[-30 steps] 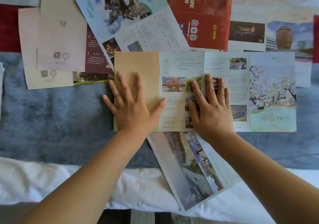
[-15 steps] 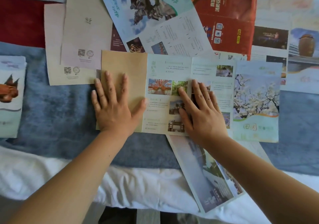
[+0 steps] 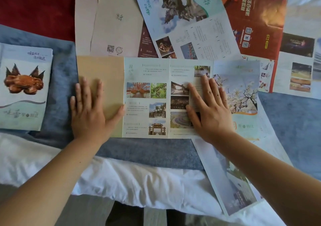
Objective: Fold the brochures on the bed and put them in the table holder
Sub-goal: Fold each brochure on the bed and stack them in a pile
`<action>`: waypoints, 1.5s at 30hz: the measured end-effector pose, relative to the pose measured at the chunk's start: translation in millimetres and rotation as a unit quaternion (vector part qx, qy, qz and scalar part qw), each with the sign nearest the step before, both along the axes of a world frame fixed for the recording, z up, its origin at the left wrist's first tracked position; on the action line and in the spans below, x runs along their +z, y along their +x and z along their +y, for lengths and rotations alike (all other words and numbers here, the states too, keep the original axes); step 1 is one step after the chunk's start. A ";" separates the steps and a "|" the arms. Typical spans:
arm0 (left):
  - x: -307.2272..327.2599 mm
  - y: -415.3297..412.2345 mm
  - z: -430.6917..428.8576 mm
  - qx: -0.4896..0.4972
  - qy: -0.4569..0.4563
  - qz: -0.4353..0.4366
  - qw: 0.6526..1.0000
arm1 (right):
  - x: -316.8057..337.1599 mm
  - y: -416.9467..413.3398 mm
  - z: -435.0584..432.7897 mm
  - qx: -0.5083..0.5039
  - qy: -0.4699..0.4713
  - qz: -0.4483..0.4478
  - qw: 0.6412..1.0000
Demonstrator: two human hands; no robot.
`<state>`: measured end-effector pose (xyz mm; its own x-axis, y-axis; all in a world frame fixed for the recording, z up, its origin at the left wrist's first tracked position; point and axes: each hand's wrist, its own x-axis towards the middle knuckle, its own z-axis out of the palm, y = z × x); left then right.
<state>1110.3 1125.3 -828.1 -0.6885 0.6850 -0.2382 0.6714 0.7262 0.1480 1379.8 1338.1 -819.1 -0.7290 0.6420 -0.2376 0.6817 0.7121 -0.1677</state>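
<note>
I see the bed point(image 3: 149, 152) spread with brochures, nearly all of them lying flat and unfolded, so I judge the task barely begun. From twelve to three o'clock the loose ones overlap each other: a beige sheet point(image 3: 116, 25), a mountain leaflet point(image 3: 182, 20) and a red leaflet point(image 3: 251, 17), with more sheets at the right edge. Another long one point(image 3: 231, 178) runs off toward five o'clock, partly under my right arm. At nine o'clock sits a crab brochure point(image 3: 26, 86) that looks already folded, possibly a small stack of them; I can't tell how many. The holder is not in view, so nothing I see has been put away. At centre lies the open four-panel brochure point(image 3: 147, 95) that I am working on, tan panel at its nine o'clock end, blossom cover at its three o'clock end. My left hand point(image 3: 88, 111) rests flat on the tan panel, fingers spread, gripping nothing. My right hand point(image 3: 210, 107) presses flat, fingers together, beside the blossom cover. No panel of it is lifted yet, so folding it, the rest, and the holder remain ahead.
</note>
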 end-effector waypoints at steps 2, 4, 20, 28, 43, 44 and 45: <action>1.7 -2.3 -0.3 0.003 0.015 -0.025 1.000 | -2.5 -1.1 -2.3 -0.002 0.003 0.002 1.000; 4.9 -2.8 1.1 0.010 0.032 -0.057 0.998 | -3.3 -2.2 -3.7 -0.006 0.005 -0.004 1.000; 31.6 79.3 62.0 -0.016 0.090 -0.154 0.984 | 11.4 27.5 14.9 -0.076 -0.016 -0.001 0.997; 32.6 113.9 93.1 -0.026 0.076 -0.141 0.987 | 12.5 90.2 25.4 -0.115 -0.058 -0.009 0.992; 25.0 180.2 133.6 -0.121 -0.015 -0.081 0.989 | 5.4 96.8 28.0 -0.127 -0.064 0.060 0.988; 20.6 184.3 135.7 -0.121 -0.033 -0.067 0.990 | 4.2 97.7 28.2 -0.124 -0.062 0.063 0.988; 16.5 187.8 137.0 -0.117 -0.041 -0.051 0.991 | 2.7 98.4 28.1 -0.122 -0.061 0.066 0.988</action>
